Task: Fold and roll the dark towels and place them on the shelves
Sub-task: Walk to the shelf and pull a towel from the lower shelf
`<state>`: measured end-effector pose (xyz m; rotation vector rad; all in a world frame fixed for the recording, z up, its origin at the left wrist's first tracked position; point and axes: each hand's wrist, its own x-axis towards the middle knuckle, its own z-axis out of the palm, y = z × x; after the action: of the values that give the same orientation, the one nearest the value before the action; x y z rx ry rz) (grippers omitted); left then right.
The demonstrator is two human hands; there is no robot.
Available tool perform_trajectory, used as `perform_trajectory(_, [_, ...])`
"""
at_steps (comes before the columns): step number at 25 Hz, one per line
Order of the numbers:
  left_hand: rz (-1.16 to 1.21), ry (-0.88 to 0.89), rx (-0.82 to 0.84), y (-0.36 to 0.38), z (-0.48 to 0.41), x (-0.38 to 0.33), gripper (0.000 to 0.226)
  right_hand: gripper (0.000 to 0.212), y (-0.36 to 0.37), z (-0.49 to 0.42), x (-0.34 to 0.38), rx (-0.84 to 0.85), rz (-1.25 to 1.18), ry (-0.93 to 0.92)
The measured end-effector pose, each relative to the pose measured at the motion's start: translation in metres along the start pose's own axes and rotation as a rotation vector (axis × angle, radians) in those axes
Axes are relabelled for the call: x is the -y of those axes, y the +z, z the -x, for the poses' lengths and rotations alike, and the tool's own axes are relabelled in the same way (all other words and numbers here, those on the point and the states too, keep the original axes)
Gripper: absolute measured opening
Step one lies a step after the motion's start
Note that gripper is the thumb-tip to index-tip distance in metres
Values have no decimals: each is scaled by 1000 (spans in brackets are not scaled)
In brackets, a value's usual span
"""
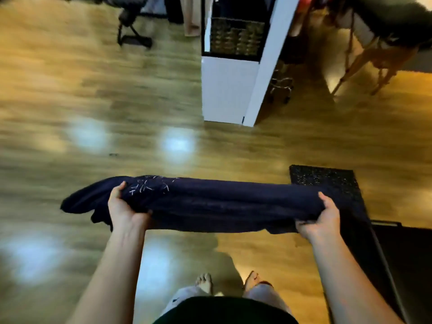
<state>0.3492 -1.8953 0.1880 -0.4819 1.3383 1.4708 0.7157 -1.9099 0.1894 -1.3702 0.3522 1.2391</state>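
Note:
A dark navy towel (217, 203), folded into a long band with small white embroidery near its left end, is stretched level in the air above the wooden floor. My left hand (125, 210) grips it near the left end, where a loose flap hangs past the fingers. My right hand (321, 218) grips the right end. A white shelf unit (230, 90) stands ahead of me on the floor, with a woven basket (236, 37) in its lower opening.
A dark speckled mat (325, 181) lies on the floor at the right, beside a black piece of furniture (402, 258). A black office chair base (133, 31) stands far left. A wooden-legged table (383, 47) stands far right. My bare feet (204, 281) show below.

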Motion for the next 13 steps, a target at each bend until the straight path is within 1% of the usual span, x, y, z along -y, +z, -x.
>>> perform_trajectory(1, [74,35,-40,-17,-14,-33,19,19,38,1,-28,42,67,38])
perform_trajectory(3, [146,57,-50,-28,-21,-56,25,27,70,1,-48,54,87,42])
perform_trajectory(4, [213,72,-97,-40,-37,-81,30,35,108,0,-72,89,148,64])
perform_trajectory(7, [353,111,-237,-50,-77,-135,24,53,207,-14,-125,121,281,114])
perform_trajectory(8, [380,115,-254,-46,-90,-151,28,53,238,-17,-139,151,310,122])
perform_trajectory(10, [395,122,-259,-28,-119,-183,37,45,301,-29,-163,193,328,138])
perform_trajectory(11, [396,123,-262,-12,-137,-201,37,42,335,-39,-173,206,340,147])
perform_trajectory(13, [396,133,-280,22,-174,-239,40,42,402,-56,-190,211,363,161])
